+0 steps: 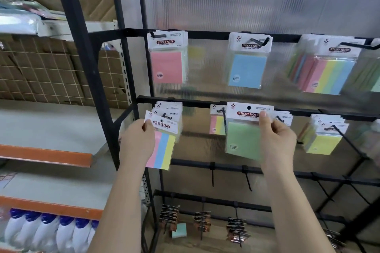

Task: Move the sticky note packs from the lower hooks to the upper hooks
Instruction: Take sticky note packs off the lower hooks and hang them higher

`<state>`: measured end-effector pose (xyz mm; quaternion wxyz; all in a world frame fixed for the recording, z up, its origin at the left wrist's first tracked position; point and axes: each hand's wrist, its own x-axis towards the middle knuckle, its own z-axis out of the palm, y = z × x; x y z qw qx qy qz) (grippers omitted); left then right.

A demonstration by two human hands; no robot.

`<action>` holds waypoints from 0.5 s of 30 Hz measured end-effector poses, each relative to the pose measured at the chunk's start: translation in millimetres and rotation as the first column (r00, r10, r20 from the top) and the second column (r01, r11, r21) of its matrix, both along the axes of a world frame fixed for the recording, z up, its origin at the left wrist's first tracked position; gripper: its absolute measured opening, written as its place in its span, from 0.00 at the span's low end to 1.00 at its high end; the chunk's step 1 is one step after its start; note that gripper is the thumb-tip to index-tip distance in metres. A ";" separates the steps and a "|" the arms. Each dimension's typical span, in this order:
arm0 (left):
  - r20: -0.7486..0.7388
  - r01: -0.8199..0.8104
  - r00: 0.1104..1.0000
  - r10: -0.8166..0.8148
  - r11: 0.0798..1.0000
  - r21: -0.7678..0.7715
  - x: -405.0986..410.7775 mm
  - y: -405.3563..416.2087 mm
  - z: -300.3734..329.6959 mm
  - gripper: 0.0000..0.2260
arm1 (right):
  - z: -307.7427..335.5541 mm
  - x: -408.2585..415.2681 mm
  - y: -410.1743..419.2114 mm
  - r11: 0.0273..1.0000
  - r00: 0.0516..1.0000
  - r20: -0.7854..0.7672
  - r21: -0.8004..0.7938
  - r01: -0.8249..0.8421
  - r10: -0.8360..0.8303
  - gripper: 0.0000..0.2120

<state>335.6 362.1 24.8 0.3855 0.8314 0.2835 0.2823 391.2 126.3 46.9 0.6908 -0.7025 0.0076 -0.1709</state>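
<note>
Both arms reach up to the lower rail of the black rack (205,103). The left hand (137,143) pinches the card header of a pink, blue and yellow striped pack (162,146) at the rail's left end. The right hand (276,139) pinches a green pack (242,138) near the middle, clear of its hook. Pink (167,58), blue (247,61) and striped packs (329,68) hang along the upper rail.

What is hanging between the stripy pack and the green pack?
In the head view, a pink-and-yellow pack hangs on a lower hook between the stripy pack and the green pack.
</note>
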 end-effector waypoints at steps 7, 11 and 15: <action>-0.025 0.101 0.995 -0.099 0.988 0.121 19.1 -32.4 12.4 0.17 | -0.6 -5.5 -35.3 0.989 0.989 0.015 0.017 0.150 -0.150 0.20; -0.075 0.205 0.978 -0.194 0.963 0.174 34.6 -58.4 15.4 0.17 | 1.7 -8.6 -62.8 0.971 0.978 0.009 0.124 0.206 -0.208 0.17; -0.082 0.253 0.967 -0.242 0.951 0.177 45.0 -90.6 22.8 0.17 | 12.4 -12.7 -94.1 0.948 0.957 0.058 0.169 0.270 -0.283 0.16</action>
